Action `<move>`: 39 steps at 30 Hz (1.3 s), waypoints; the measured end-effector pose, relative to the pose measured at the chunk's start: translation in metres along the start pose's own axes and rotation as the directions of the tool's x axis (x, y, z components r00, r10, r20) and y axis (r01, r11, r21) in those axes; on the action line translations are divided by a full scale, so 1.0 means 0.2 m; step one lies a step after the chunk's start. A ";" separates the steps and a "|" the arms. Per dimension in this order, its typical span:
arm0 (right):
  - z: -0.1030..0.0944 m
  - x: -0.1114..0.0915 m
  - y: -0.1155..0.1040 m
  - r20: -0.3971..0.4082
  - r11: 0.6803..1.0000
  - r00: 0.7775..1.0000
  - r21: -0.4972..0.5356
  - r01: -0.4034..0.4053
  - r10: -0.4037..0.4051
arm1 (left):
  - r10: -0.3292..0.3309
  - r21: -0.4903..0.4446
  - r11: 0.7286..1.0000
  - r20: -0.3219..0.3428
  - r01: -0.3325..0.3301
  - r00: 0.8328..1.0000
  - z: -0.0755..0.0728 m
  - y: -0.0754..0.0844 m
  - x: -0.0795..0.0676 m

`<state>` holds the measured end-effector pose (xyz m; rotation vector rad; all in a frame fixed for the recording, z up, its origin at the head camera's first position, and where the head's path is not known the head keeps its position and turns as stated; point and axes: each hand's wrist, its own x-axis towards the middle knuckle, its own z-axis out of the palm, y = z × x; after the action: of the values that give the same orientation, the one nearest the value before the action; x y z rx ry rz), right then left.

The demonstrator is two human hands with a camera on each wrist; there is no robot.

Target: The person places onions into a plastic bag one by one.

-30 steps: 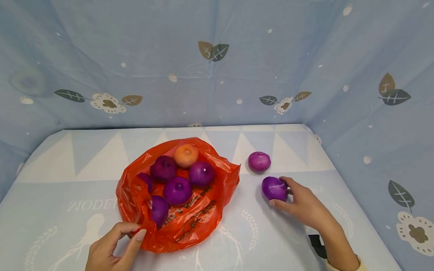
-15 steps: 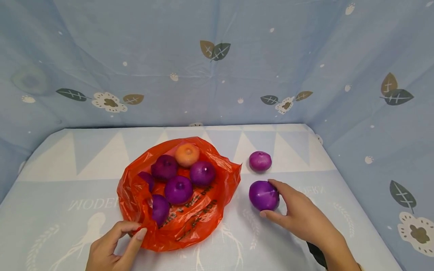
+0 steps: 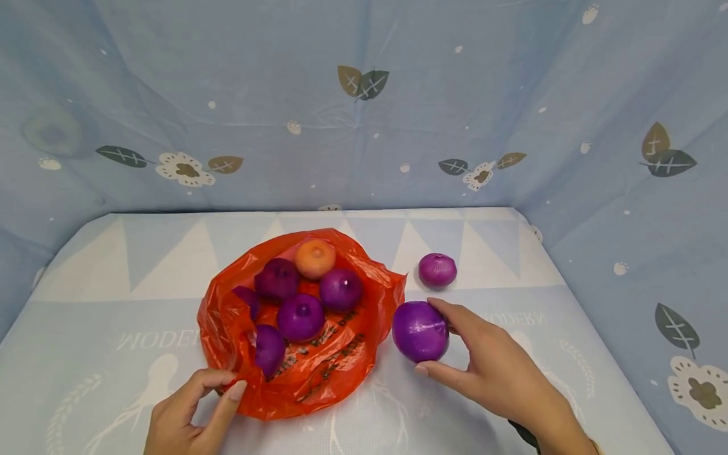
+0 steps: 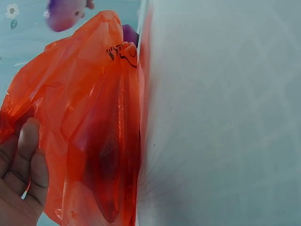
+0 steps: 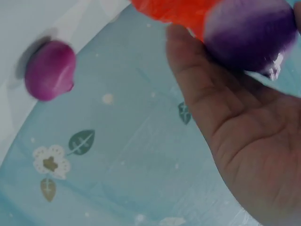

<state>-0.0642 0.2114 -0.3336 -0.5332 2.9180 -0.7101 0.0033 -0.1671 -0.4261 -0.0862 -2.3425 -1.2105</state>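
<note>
My right hand [image 3: 489,354] holds a large purple onion [image 3: 419,332] between thumb and fingers, raised a little beside the bag's right edge. In the right wrist view the same onion [image 5: 251,35] sits at the fingertips. With thumb and forefinger my left hand [image 3: 190,407] pinches the near left rim of a red plastic bag [image 3: 341,373]. The bag lies spread open, with several purple onions [image 3: 300,317] and one orange onion-like bulb [image 3: 315,259] inside. Folds of the bag partly cover the onions at its left. The left wrist view shows the bag's outer side [image 4: 70,127] beside the left fingers.
A smaller purple onion [image 3: 437,270] rests on the table behind my right hand, right of the bag. The table [image 3: 153,316] wears a pale blue and white patterned cover. Blue patterned curtains [image 3: 273,95] stand behind it and at the sides.
My right hand has lifted the large purple onion and carried it left, toward the bag. My left hand has kept its pinch on the bag's rim.
</note>
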 end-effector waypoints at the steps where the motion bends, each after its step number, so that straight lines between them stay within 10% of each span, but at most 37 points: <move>1: 0.00 0.00 -0.01 -0.009 1.000 1.000 0.010 0.021 -0.021 | 0.014 -0.005 1.000 -0.004 -0.014 1.000 0.00 -0.01 0.00; 16: 0.06 0.13 -0.20 -0.005 0.902 0.903 0.050 0.428 -0.429 | 0.053 -0.067 0.996 -0.032 -0.055 0.998 0.01 -0.04 -0.02; 39: 0.53 0.32 -0.32 0.201 0.846 0.822 0.129 0.517 -0.533 | 0.046 -0.120 0.992 0.016 -0.044 0.999 0.00 -0.02 -0.01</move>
<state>-0.0854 0.0900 -0.3974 -1.3479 2.5194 -0.7319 0.0046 -0.1686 -0.4299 -0.1903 -2.2696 -1.3327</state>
